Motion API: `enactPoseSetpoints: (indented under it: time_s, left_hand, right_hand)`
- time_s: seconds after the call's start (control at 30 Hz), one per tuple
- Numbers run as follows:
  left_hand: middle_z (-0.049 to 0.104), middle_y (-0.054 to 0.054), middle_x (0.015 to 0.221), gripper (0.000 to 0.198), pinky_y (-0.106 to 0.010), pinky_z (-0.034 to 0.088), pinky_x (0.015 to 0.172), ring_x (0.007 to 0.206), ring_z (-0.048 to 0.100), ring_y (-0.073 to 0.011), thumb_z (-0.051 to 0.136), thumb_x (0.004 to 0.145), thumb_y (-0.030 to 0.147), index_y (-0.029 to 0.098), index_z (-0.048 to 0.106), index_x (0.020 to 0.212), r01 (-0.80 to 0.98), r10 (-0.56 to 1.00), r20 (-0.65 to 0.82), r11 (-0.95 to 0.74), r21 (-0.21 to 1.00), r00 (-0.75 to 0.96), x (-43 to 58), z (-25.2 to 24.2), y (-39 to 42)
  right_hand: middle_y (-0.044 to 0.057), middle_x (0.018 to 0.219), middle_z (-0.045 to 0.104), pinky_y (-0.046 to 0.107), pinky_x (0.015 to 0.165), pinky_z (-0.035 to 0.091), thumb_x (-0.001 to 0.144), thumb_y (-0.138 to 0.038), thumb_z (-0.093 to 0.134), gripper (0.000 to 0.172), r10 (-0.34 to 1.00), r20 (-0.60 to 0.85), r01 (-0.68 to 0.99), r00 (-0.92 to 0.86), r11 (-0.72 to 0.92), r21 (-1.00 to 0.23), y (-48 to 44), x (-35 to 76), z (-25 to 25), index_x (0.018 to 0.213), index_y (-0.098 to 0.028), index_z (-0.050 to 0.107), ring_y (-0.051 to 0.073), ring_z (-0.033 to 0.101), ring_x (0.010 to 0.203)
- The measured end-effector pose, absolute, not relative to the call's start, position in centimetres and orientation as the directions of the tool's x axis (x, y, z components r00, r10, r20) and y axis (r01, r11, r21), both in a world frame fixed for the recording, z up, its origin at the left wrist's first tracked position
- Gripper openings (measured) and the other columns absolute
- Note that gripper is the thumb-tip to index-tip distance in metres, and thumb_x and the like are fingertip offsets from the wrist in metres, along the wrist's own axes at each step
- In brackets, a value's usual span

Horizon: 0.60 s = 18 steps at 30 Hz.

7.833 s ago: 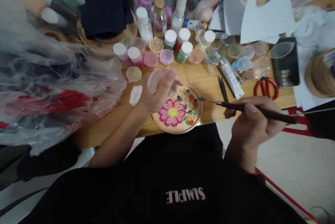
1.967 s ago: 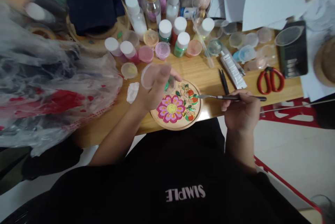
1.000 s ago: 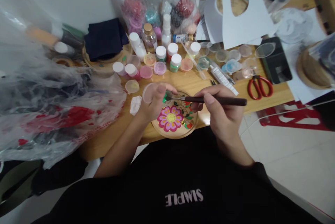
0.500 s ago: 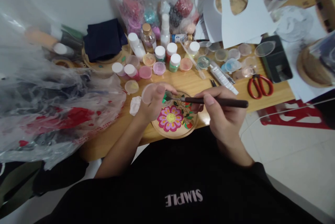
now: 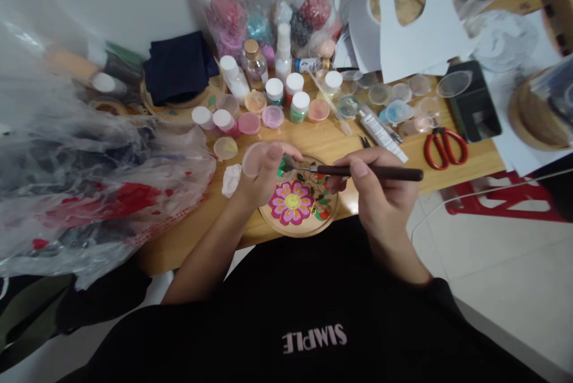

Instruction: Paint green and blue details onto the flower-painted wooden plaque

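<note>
the left hand (image 5: 263, 179) holds a small clear cup (image 5: 286, 169) between thumb and fingers, its round lid (image 5: 252, 160) hinged back beside the thumb, with some green stuff inside. the right hand (image 5: 378, 186) is closed in a pen-like pinch around the dark handle (image 5: 373, 173) of a thin metal blade (image 5: 304, 168), whose tip is at the cup; whether it touches the green is too blurred to tell. the cup sits above the far-left part of a round board (image 5: 299, 230), which lies at the near edge of the table (image 5: 181, 255). the cup looks light, thin-walled and easily squeezed, so a soft hold low on its sides seems best; the handle looks stiff and easy to grip, the blade slender and perhaps springy. the board seems firm, but its painted flower (image 5: 292, 201) may smear, so the bare rim is the safer hold.
</note>
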State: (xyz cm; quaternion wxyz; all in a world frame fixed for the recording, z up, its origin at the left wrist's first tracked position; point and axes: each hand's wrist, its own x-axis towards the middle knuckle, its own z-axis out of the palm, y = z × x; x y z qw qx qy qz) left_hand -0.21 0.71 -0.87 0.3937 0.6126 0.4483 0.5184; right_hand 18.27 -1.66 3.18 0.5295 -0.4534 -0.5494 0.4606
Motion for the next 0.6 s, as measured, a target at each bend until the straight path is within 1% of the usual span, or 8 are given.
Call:
enactPoseSetpoints:
  time_s: [0.23, 0.4, 0.5, 0.6]
  left_hand:
    - [0.076, -0.006, 0.071, 0.081, -0.034, 0.049, 0.059, 0.063, 0.067, -0.0167, 0.023, 0.099, 0.078, 0.021, 0.075, 0.073, 0.118, 0.943, 0.326, -0.331, 0.936, 0.059, -0.3, -1.0, 0.8]
    - [0.075, -0.006, 0.069, 0.085, -0.035, 0.049, 0.058, 0.06, 0.065, -0.0166, 0.02, 0.096, 0.083, 0.022, 0.074, 0.071, 0.127, 0.949, 0.307, -0.314, 0.941, 0.073, -0.3, -1.0, 0.9]
    - [0.072, -0.006, 0.064, 0.084, -0.033, 0.046, 0.053, 0.056, 0.063, -0.0157, 0.023, 0.096, 0.083, 0.021, 0.074, 0.071, 0.095, 0.954, 0.283, -0.292, 0.952, 0.094, -0.4, -1.0, 1.0]
    - [0.069, -0.006, 0.06, 0.084, -0.031, 0.042, 0.049, 0.053, 0.061, -0.0143, 0.025, 0.096, 0.083, 0.02, 0.073, 0.071, 0.083, 0.952, 0.286, -0.295, 0.952, 0.105, -0.4, -1.1, 0.9]
  right_hand:
    - [-0.002, 0.064, 0.068, 0.026, 0.053, 0.057, 0.097, -0.036, 0.068, 0.018, 0.986, 0.167, -0.029, 0.002, 0.167, -0.986, -1.8, 18.2, 3.5, 0.087, -0.021, 0.073, 0.013, 0.068, 0.056]
    - [-0.004, 0.058, 0.064, 0.028, 0.05, 0.057, 0.093, -0.038, 0.071, 0.019, 0.993, 0.118, -0.099, 0.029, 0.121, -0.988, -1.6, 18.3, 3.1, 0.083, -0.022, 0.073, 0.014, 0.065, 0.051]
    - [-0.003, 0.056, 0.063, 0.028, 0.046, 0.055, 0.09, -0.035, 0.073, 0.019, 0.985, 0.131, -0.168, 0.11, 0.148, -0.975, -1.4, 19.2, 3.0, 0.078, -0.021, 0.074, 0.013, 0.061, 0.046]
    - [-0.002, 0.053, 0.064, 0.024, 0.038, 0.047, 0.082, -0.027, 0.073, 0.016, 0.961, 0.137, -0.193, 0.242, 0.186, -0.963, -1.4, 20.8, 2.6, 0.069, -0.019, 0.072, 0.011, 0.056, 0.039]
